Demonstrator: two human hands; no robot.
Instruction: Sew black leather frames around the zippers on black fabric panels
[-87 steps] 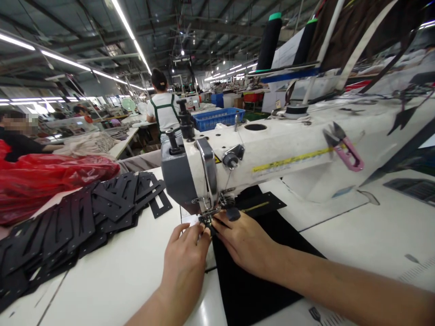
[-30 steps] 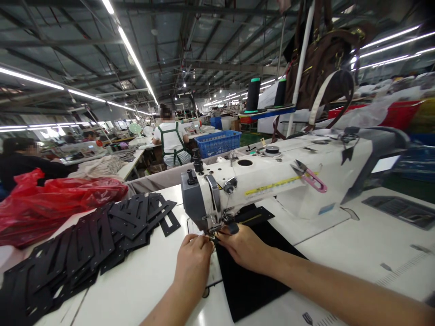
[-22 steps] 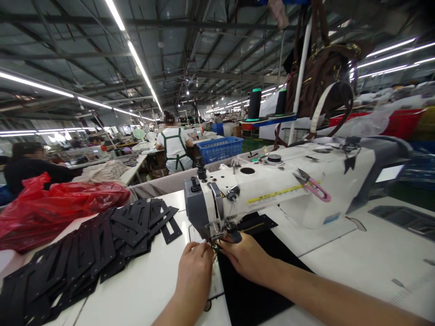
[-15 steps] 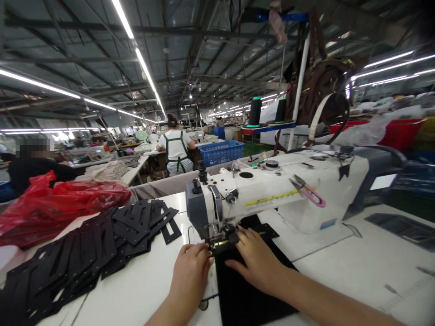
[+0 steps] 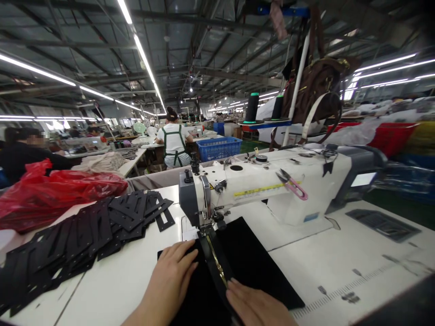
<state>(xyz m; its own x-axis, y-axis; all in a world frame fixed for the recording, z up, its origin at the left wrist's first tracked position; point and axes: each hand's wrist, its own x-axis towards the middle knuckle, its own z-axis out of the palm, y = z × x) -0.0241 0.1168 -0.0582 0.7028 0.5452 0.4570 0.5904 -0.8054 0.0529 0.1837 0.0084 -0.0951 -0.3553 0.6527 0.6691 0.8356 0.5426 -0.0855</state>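
Note:
A black fabric panel [image 5: 253,258] lies under the needle area of a white sewing machine [image 5: 258,181]. Along it runs a darker strip with a gold-toothed zipper [image 5: 216,258], its far end at the presser foot [image 5: 205,225]. My left hand [image 5: 168,278] rests on the panel left of the zipper, fingers stretched out and pressing down. At the zipper's near end, my right hand [image 5: 256,303] lies with extended fingers on the strip's right edge; its thumb is hidden. Pink-handled thread snips [image 5: 292,184] cling to the machine's arm.
Black frame-shaped pieces [image 5: 98,231] are heaped on the table's left, beside a red plastic bag [image 5: 64,190]. Black thread cones [image 5: 251,108] and a brown bag [image 5: 311,90] are behind the machine. A blue crate [image 5: 219,149] and a seated co-worker [image 5: 174,140] are farther off.
The panel has turned, and the zipper now runs from the presser foot towards me. My right hand has come back from beside the needle; my left has moved left and nearer.

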